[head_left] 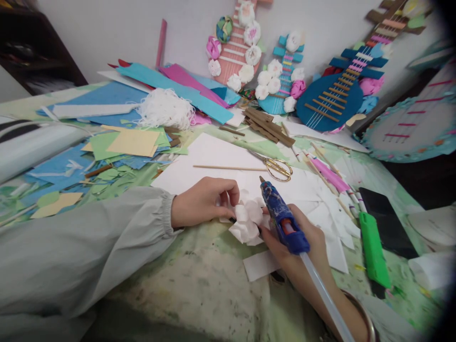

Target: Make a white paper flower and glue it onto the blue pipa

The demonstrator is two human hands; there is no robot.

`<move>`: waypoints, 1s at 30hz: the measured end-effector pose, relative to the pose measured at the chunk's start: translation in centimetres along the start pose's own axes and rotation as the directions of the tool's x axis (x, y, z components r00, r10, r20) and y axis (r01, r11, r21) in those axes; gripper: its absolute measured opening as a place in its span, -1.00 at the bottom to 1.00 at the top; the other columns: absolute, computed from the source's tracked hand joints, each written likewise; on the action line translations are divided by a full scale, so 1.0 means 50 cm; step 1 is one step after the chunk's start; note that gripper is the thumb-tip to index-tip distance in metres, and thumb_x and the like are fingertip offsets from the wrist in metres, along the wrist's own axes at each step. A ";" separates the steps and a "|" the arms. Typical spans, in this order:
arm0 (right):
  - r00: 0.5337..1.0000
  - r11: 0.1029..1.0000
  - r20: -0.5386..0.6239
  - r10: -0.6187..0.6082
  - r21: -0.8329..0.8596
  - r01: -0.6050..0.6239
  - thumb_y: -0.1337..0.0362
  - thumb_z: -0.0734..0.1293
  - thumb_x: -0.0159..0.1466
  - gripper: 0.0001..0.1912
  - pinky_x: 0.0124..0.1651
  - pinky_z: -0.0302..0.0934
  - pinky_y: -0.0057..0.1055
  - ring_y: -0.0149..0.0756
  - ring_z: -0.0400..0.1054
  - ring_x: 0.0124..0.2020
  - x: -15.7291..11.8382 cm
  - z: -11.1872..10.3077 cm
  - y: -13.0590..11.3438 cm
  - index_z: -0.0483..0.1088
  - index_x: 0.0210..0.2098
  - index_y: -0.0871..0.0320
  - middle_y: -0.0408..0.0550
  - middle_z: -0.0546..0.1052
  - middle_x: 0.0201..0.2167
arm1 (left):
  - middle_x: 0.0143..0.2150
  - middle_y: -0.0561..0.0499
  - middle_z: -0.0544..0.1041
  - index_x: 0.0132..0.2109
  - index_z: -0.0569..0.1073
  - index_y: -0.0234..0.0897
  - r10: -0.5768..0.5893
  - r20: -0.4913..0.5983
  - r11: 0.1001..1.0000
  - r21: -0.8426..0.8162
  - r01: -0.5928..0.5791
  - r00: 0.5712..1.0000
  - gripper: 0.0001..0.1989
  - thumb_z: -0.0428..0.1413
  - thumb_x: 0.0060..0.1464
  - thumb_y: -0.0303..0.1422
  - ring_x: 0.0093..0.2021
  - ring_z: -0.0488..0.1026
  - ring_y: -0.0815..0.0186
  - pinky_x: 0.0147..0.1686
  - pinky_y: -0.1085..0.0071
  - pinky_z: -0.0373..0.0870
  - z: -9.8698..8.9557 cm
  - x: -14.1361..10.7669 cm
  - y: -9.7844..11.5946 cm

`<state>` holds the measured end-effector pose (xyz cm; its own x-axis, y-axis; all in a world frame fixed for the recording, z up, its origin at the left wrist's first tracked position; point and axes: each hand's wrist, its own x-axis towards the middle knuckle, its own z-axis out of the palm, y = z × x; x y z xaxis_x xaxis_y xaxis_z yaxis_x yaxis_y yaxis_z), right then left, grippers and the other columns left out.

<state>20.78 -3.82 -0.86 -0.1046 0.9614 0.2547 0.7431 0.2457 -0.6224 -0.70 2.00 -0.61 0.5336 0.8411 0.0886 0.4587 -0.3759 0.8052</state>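
Observation:
A white paper flower [246,219] is between my two hands, over the near part of the table. The thumb and fingers of my left hand [206,202] are closed on its left side. My right hand [302,237] holds a blue glue gun [283,216], tip pointing up and away, with a clear glue stick out of its back. Fingertips of the same hand touch the flower's right side. A white paper strip [261,265] lies below the flower.
Gold-handled scissors [278,168] and a thin wooden stick [228,167] lie on white paper [203,152]. Paper scraps [131,142] and white string [166,109] are left. Right are a green cutter [373,249] and black phone [388,221]. Decorated paper instruments [331,102] lean behind.

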 end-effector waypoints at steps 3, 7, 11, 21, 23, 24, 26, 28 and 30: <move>1.000 1.000 -0.001 0.010 0.011 -0.010 0.22 0.33 0.12 -0.82 -0.46 0.20 -0.46 -0.35 0.34 -0.52 -0.002 0.002 0.000 0.33 -0.28 0.12 -0.16 0.46 -0.49 | -0.46 0.14 0.47 -0.36 0.42 -0.32 -0.010 -0.007 1.000 -0.008 0.010 1.000 -0.88 0.23 -0.08 -0.45 -0.50 0.32 0.52 -0.49 0.62 0.25 0.001 -0.001 0.000; 0.999 0.999 0.007 0.047 0.023 -0.048 0.20 0.32 0.14 -0.83 -0.47 0.18 -0.45 -0.35 0.31 -0.53 -0.004 0.003 0.000 0.33 -0.28 0.10 -0.17 0.44 -0.50 | -0.48 0.13 0.44 -0.37 0.41 -0.32 -0.010 -0.033 1.000 0.003 0.010 0.999 -0.91 0.20 -0.05 -0.46 -0.50 0.32 0.51 -0.49 0.62 0.24 0.006 -0.002 0.002; 0.999 0.997 0.006 0.050 0.063 -0.050 0.20 0.33 0.13 -0.82 -0.49 0.17 -0.45 -0.36 0.29 -0.56 -0.003 0.004 -0.004 0.33 -0.28 0.10 -0.18 0.43 -0.52 | -0.50 0.13 0.43 -0.38 0.41 -0.32 -0.003 -0.059 1.000 0.029 0.004 0.998 -0.90 0.20 -0.04 -0.43 -0.50 0.31 0.50 -0.48 0.60 0.23 0.010 -0.004 0.005; 0.997 0.993 -0.050 0.062 0.101 -0.057 0.20 0.36 0.10 -0.76 -0.41 0.18 -0.41 -0.32 0.33 -0.49 -0.006 0.001 -0.010 0.36 -0.24 0.11 -0.13 0.46 -0.46 | -0.50 0.14 0.43 -0.37 0.41 -0.33 0.004 -0.050 1.000 0.030 -0.003 0.999 -0.89 0.22 -0.06 -0.44 -0.51 0.31 0.51 -0.47 0.60 0.23 0.007 -0.003 0.008; 0.995 0.993 -0.083 0.054 0.105 -0.045 0.21 0.36 0.10 -0.76 -0.40 0.19 -0.40 -0.31 0.34 -0.48 -0.007 0.000 -0.011 0.38 -0.23 0.11 -0.11 0.48 -0.43 | -0.50 0.14 0.42 -0.37 0.41 -0.33 0.008 -0.044 1.000 0.029 -0.007 0.999 -0.89 0.22 -0.05 -0.44 -0.51 0.31 0.51 -0.47 0.61 0.23 0.007 -0.003 0.007; 0.994 0.994 -0.099 0.048 0.102 -0.037 0.21 0.36 0.11 -0.77 -0.39 0.20 -0.39 -0.31 0.34 -0.47 -0.007 -0.001 -0.012 0.38 -0.22 0.11 -0.10 0.48 -0.41 | -0.50 0.14 0.43 -0.37 0.41 -0.34 0.009 -0.043 1.000 0.028 -0.008 0.999 -0.89 0.22 -0.05 -0.44 -0.51 0.31 0.51 -0.47 0.61 0.23 0.007 -0.003 0.007; 0.991 0.996 -0.133 0.032 0.088 -0.020 0.23 0.35 0.12 -0.78 -0.36 0.22 -0.38 -0.30 0.35 -0.44 -0.007 -0.005 -0.015 0.39 -0.22 0.09 -0.09 0.49 -0.37 | -0.49 0.13 0.43 -0.37 0.42 -0.34 0.011 -0.042 1.000 0.030 -0.010 0.999 -0.88 0.23 -0.06 -0.43 -0.50 0.32 0.51 -0.48 0.61 0.23 0.007 -0.003 0.007; 0.987 0.998 -0.158 0.022 0.061 -0.013 0.23 0.35 0.12 -0.80 -0.34 0.23 -0.38 -0.29 0.35 -0.42 -0.007 -0.010 -0.019 0.39 -0.23 0.07 -0.09 0.49 -0.36 | -0.48 0.13 0.44 -0.37 0.42 -0.33 0.014 -0.036 0.999 0.032 -0.013 0.999 -0.87 0.23 -0.06 -0.42 -0.50 0.32 0.51 -0.48 0.60 0.24 0.006 -0.003 0.007; 0.986 0.999 -0.166 0.025 0.033 -0.020 0.23 0.36 0.11 -0.83 -0.33 0.24 -0.38 -0.30 0.35 -0.42 -0.007 -0.014 -0.020 0.38 -0.28 0.07 -0.11 0.47 -0.38 | -0.48 0.12 0.45 -0.36 0.41 -0.33 0.021 -0.031 0.999 0.033 -0.020 0.999 -0.86 0.23 -0.05 -0.40 -0.50 0.33 0.50 -0.48 0.60 0.24 0.005 -0.004 0.008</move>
<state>20.52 -4.48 0.21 0.0248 0.9333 0.3582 0.7227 0.2308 -0.6515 -0.44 1.60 -0.47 0.5209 0.8446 0.1235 0.4712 -0.4052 0.7834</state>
